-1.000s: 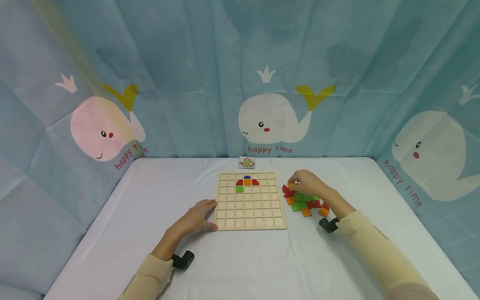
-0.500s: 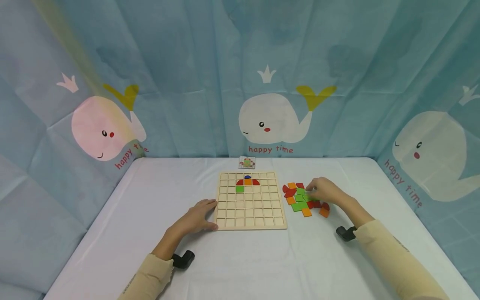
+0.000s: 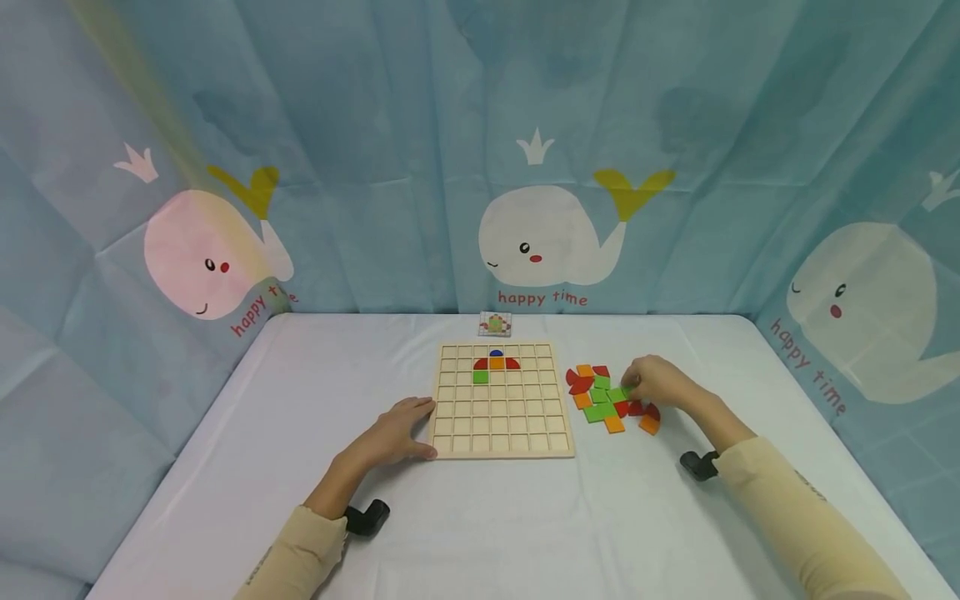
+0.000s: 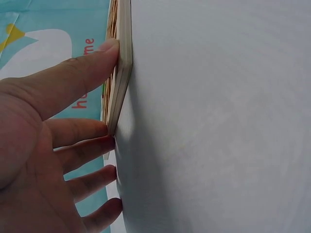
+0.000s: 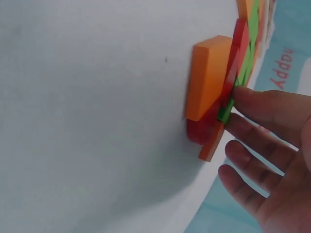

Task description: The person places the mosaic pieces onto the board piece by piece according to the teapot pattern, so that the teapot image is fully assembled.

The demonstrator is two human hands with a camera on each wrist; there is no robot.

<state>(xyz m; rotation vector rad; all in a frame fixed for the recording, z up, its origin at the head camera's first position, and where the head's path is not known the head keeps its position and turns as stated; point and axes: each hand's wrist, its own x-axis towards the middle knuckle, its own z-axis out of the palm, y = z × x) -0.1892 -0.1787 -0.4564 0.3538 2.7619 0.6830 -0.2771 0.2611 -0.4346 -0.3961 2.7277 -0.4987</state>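
My left hand (image 3: pixel 395 434) rests at the near left corner of a wooden grid board (image 3: pixel 498 422), its thumb and fingers fairly straight against the edge, as the left wrist view shows. Near the board's far side sit a blue half-round tile (image 3: pixel 497 353), an orange square tile (image 3: pixel 497 364) between two red rounded tiles (image 3: pixel 513 364), and a green square tile (image 3: pixel 481 377). To the right, my right hand (image 3: pixel 657 382) pinches a green tile (image 5: pixel 224 114) between thumb and index finger at the right side of a loose tile pile (image 3: pixel 599 412). Its other fingers are slightly bent.
A small picture card (image 3: pixel 495 324) lies behind the board. Red, green and orange tiles lie close together or overlapping right of the board, with an orange tile (image 3: pixel 649 424) at the near right. A patterned blue curtain (image 3: pixel 390 167) surrounds the white table (image 3: pixel 480 533).
My right hand has moved right from an orange tile at the pile's far left side to a green tile at its right. That orange tile now lies on the pile. My left hand stays put.
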